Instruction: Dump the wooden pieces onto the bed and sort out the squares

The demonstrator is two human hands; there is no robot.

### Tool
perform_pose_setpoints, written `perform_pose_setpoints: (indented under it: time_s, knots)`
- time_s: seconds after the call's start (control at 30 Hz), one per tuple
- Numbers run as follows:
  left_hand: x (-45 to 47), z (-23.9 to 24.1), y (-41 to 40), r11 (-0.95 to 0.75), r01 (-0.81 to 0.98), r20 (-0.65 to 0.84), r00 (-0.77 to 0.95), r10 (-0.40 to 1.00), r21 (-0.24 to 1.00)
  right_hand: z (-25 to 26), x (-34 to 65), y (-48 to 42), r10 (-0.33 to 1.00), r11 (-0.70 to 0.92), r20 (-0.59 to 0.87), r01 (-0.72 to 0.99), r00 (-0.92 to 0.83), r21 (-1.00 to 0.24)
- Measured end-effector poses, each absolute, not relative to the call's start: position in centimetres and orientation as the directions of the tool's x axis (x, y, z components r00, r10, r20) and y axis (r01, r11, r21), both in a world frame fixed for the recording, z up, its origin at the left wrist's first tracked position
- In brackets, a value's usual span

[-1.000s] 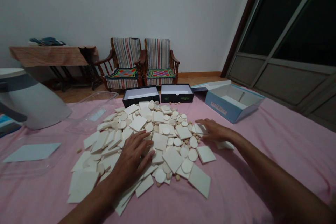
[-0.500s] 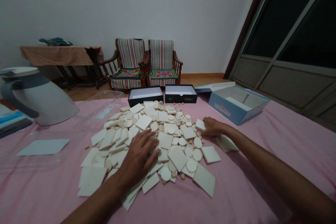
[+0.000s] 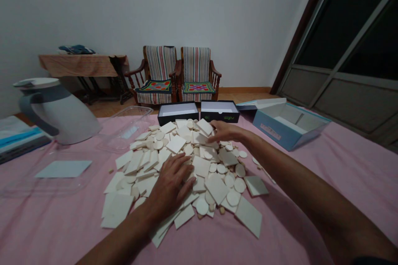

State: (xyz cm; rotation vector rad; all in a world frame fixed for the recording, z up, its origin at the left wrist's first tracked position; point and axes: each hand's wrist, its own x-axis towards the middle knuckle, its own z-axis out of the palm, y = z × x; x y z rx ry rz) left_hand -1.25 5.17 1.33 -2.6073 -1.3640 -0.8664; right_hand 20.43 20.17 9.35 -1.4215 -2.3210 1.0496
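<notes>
A spread heap of pale, thin square tiles [image 3: 217, 188] and round discs [image 3: 202, 206] lies on a pink cloth [image 3: 217, 244], with tiny wooden cubes [image 3: 222, 210] among them. On the heap's middle rests my left hand [image 3: 174, 178], palm down, fingers outstretched and thumb apart, gripping nothing. My right hand [image 3: 228, 131] reaches over the far side of the heap. Its fingers and thumb pinch a square tile [image 3: 204, 127] by the right edge, tilted above the other pieces. The fingertips under that tile are partly hidden.
Behind the heap stand two open black boxes [image 3: 178, 118] [image 3: 220, 116]. An open blue box [image 3: 280, 130] sits at the right. To the left are a white-grey jug [image 3: 73, 116], clear plastic trays [image 3: 102, 143] and a blue-white packet [image 3: 25, 143]. Two wooden chairs [image 3: 160, 64] stand beyond.
My right hand has moved left and away from me, from the heap's right edge to its far side, carrying the square tile. My left hand stays on the heap; the view has shifted slightly.
</notes>
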Motion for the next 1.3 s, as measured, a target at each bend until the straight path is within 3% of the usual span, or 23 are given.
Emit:
perform_pose_setpoints:
  time_s: [0.17,0.4,0.5,0.83,1.03,1.23,1.3]
  knots:
    - [-1.4,1.3,5.1,-0.603,0.781,0.524,0.45,0.723,0.162,10.2,21.4,20.4,0.869,0.391,0.018,0.663,-0.495,-0.639]
    - [-1.9,1.7,5.7,-0.629,0.768,0.561,0.472,0.68,0.116,6.5,32.5,18.4,0.85,0.337,-0.302,0.886,-0.432,-0.319]
    - [-1.9,2.0,6.0,-0.637,0.766,0.605,0.468,0.644,0.085,4.3,34.6,16.5,0.866,0.322,-0.303,0.907,-0.398,-0.272]
    - [1.0,2.8,4.4,-0.647,0.761,0.551,0.521,0.651,0.045,2.2,35.4,15.7,0.872,0.318,-0.254,0.879,-0.418,-0.355]
    - [6.0,2.4,2.6,-0.675,0.732,0.48,0.561,0.674,0.093,1.8,33.9,16.9,0.939,0.286,-0.077,0.883,-0.336,-0.372]
    - [8.7,3.0,1.7,-0.663,0.732,0.288,0.608,0.74,0.157,5.1,31.6,18.1,0.868,0.473,0.212,0.616,-0.45,-0.63]
    - [8.9,3.3,1.8,-0.693,0.7,0.219,0.659,0.719,0.169,5.7,33.1,17.7,0.865,0.462,0.156,0.637,-0.476,-0.617]
